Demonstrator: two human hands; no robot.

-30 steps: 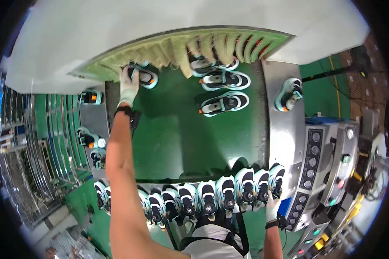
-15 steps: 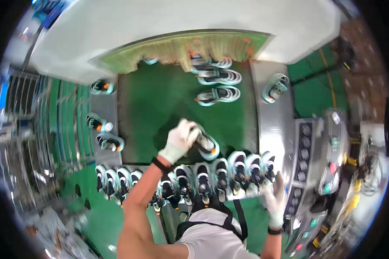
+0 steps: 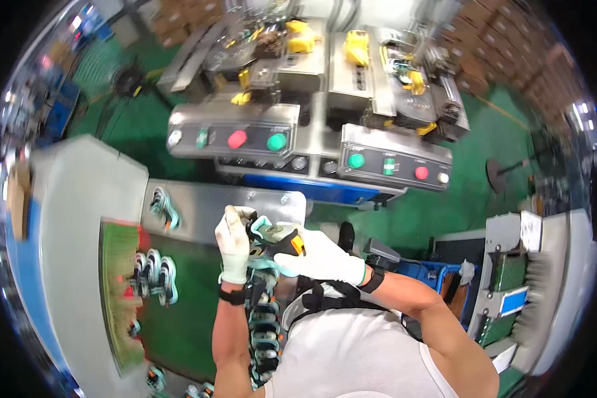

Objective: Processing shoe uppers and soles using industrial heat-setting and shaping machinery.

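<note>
I hold a black sneaker (image 3: 280, 232) with a pale teal sole and an orange tab between both gloved hands. My left hand (image 3: 233, 242) is closed on its left end, fingers curled at the collar or edge. My right hand (image 3: 322, 259) grips its right side, with the thumb and fingers partly over the upper. Just below the hands, a row of similar sneakers (image 3: 265, 325) runs toward my body, partly covered by my left arm. Another sneaker (image 3: 166, 207) lies by itself on the metal ledge (image 3: 212, 199) to the left.
A green conveyor belt (image 3: 186, 318) lies at the left, bearing several sneakers (image 3: 167, 282) beside a bristle curtain (image 3: 119, 298). Ahead stands a machine with two button panels (image 3: 235, 136) and yellow parts (image 3: 357, 48). A floor fan (image 3: 129, 83) is at the far left.
My view has turned right, from the belt to the machine. Earlier my left hand held a shoe over the belt and my right was by the row's end; now both hold one sneaker.
</note>
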